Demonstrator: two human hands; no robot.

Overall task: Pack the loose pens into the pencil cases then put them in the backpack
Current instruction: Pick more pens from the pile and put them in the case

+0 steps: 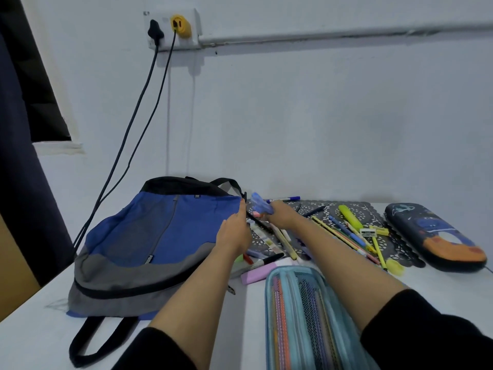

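Observation:
A blue and grey backpack (160, 236) lies flat on the white table at the left. My left hand (234, 233) reaches along its right edge with fingers stretched out, and a thin black pen (260, 222) lies just beside the fingertips. My right hand (280, 214) is close by, gripping a blurred blue pen-like object (260, 204) above the pile. Loose pens, pencils and highlighters (346, 231) lie scattered on a dark lace mat (365, 209). An open light-blue mesh pencil case (301, 316) with several pens inside sits nearest me. A dark cartoon pencil case (437, 236) lies shut at the right.
A lilac pouch (256, 275) lies between the backpack and the mesh case. Two dark cables (128, 129) hang from a wall socket (172, 28) down behind the backpack. A dark curtain (24, 182) hangs at the left. The backpack's black strap (88, 343) trails toward the table's front edge.

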